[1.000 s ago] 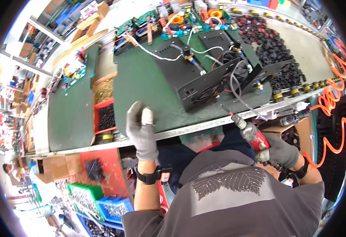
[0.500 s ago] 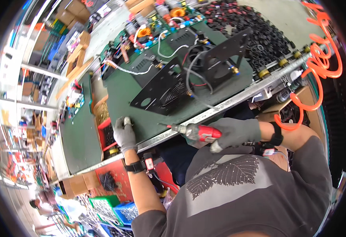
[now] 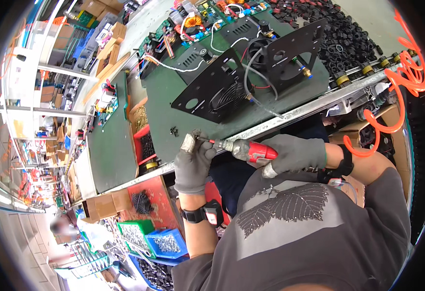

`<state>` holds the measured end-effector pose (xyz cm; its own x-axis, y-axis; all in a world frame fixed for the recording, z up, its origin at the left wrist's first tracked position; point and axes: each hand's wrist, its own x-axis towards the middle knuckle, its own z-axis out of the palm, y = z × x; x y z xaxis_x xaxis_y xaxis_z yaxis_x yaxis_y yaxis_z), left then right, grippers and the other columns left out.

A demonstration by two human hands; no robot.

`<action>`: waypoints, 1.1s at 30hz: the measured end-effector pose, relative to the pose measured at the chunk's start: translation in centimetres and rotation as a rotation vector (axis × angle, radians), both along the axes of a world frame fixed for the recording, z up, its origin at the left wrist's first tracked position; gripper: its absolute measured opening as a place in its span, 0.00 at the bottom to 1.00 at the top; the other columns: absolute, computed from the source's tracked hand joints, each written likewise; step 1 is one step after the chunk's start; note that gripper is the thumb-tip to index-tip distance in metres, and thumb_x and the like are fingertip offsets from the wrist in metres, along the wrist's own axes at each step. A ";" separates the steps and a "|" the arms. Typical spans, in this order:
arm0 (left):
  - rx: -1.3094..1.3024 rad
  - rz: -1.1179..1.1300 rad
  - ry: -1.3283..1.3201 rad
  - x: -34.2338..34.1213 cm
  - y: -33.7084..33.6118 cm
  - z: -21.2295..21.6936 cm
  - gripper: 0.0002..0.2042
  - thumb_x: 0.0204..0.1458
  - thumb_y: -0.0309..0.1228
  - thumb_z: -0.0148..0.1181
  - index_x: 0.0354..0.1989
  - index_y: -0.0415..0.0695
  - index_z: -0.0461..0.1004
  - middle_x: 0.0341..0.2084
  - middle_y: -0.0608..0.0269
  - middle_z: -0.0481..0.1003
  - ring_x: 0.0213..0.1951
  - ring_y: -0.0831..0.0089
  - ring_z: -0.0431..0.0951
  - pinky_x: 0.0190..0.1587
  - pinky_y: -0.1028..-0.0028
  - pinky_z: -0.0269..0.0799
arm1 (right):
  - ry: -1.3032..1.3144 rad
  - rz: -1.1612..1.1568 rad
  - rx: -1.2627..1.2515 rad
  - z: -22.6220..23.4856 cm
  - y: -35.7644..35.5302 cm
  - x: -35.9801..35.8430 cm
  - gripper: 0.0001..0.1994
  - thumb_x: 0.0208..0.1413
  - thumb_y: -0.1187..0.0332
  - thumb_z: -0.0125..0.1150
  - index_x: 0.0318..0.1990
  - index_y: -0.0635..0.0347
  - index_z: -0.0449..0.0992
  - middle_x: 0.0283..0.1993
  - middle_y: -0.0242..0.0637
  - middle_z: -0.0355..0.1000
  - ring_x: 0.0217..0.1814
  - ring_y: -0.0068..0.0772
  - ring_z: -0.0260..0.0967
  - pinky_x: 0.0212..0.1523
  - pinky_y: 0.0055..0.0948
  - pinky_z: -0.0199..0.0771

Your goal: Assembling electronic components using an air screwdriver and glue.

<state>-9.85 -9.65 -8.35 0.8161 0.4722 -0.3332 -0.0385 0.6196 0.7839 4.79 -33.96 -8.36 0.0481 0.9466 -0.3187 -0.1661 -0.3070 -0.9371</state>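
My right hand [image 3: 297, 154], in a grey glove, is wrapped round a red and silver power screwdriver [image 3: 260, 151] whose bit points left. At the bit's tip, the thumb and fingers of my gloved left hand [image 3: 192, 167] pinch together. What they hold is too small to make out. A few small dark screws [image 3: 174, 131] lie on the green mat [image 3: 161, 111] just beyond this hand. Farther off stand two black metal panels, a left one [image 3: 205, 94] and a right one [image 3: 295, 53], with a grey tube [image 3: 250, 82] looping between them.
Circuit boards [image 3: 203, 31] with coils and wires line the mat's far side. Black plastic parts [image 3: 348, 41] are heaped at the far right. An orange coiled hose [image 3: 404, 80] hangs on the right. Blue bin [image 3: 166, 243] and green bin [image 3: 135, 237] stand lower left.
My left hand has left the mat's near left part and come right to the screwdriver's tip, its fingers now pinched. Small screws now show on the mat. The right hand still grips the screwdriver.
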 end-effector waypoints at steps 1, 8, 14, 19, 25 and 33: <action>-0.004 -0.039 -0.014 -0.2 0.3 -0.3 0.14 0.63 0.38 0.54 0.49 0.40 0.73 0.41 0.57 0.76 0.36 0.71 0.77 0.39 0.72 0.78 | -0.029 0.013 -0.048 0.2 -0.1 0.1 0.16 0.48 0.66 0.70 0.43 0.61 0.73 0.35 0.27 0.70 0.38 0.19 0.64 0.42 0.25 0.68; 0.304 -0.046 0.019 0.1 -0.5 0.2 0.14 0.65 0.36 0.52 0.49 0.37 0.71 0.34 0.55 0.76 0.36 0.67 0.82 0.36 0.69 0.83 | 0.092 -0.062 -0.074 0.6 -0.7 -0.6 0.10 0.49 0.66 0.66 0.30 0.58 0.69 0.26 0.29 0.67 0.27 0.19 0.65 0.30 0.25 0.66; 0.423 -0.078 0.121 0.4 -1.3 0.6 0.16 0.62 0.40 0.56 0.47 0.38 0.73 0.34 0.58 0.76 0.29 0.73 0.76 0.28 0.77 0.74 | 0.115 -0.154 0.010 0.0 -1.7 -1.0 0.13 0.49 0.68 0.67 0.40 0.62 0.73 0.27 0.25 0.65 0.27 0.17 0.62 0.29 0.22 0.63; 1.483 0.025 0.192 3.9 0.5 -0.1 0.22 0.54 0.41 0.68 0.49 0.37 0.74 0.33 0.62 0.78 0.31 0.76 0.73 0.37 0.74 0.71 | 0.189 -0.213 0.090 1.5 -4.2 -0.8 0.16 0.49 0.69 0.68 0.44 0.64 0.73 0.31 0.25 0.68 0.31 0.14 0.63 0.32 0.21 0.65; 1.075 -0.235 0.019 8.0 0.3 0.0 0.19 0.49 0.27 0.72 0.49 0.36 0.77 0.41 0.63 0.80 0.41 0.77 0.78 0.48 0.73 0.73 | 0.078 -0.268 -0.064 3.8 -5.2 -0.6 0.17 0.48 0.67 0.68 0.44 0.66 0.73 0.30 0.25 0.67 0.32 0.15 0.61 0.32 0.21 0.65; 1.173 -0.284 0.089 6.6 2.1 -0.5 0.16 0.59 0.37 0.62 0.48 0.37 0.75 0.22 0.67 0.74 0.20 0.81 0.72 0.21 0.78 0.68 | 0.087 -0.299 -0.034 2.6 -4.5 -1.1 0.22 0.47 0.72 0.66 0.52 0.65 0.75 0.40 0.29 0.75 0.35 0.15 0.67 0.35 0.20 0.69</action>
<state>-3.21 -7.60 -8.81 0.9357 0.3328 0.1173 0.0664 -0.4924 0.8678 3.64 -38.50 -5.79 0.2938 0.8833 -0.3653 -0.3329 -0.2637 -0.9053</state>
